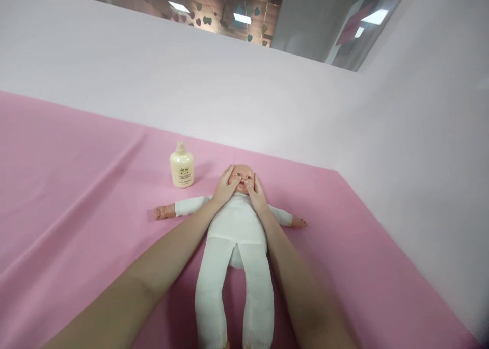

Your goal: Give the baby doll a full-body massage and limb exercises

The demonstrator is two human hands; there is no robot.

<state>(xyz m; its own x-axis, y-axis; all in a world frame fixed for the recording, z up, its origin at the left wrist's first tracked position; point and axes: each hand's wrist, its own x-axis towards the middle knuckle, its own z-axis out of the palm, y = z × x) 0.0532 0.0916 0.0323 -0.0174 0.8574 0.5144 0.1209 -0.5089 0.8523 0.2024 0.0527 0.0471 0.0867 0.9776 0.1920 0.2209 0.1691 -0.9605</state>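
Note:
A baby doll (239, 221) in a white cloth suit lies on its back, arms spread out to both sides. My left hand (227, 186) rests along one side of the doll's head (243, 171), its fingers stretched out and its thumb on the cheek beside the mouth. On the opposite side, my right hand (257, 190) lies against the head in the same way, with the thumb close to the mouth. Both hands are open and touch the head. My forearms pass over the doll's upper arms and run along its body.
A pump bottle (182, 168) of pale yellow liquid stands upright to the left, beyond the doll's arm. Pink cloth (95, 186), creased at the left, covers the surface. White walls (237, 104) border it behind and on the right, with a window (313, 23) above.

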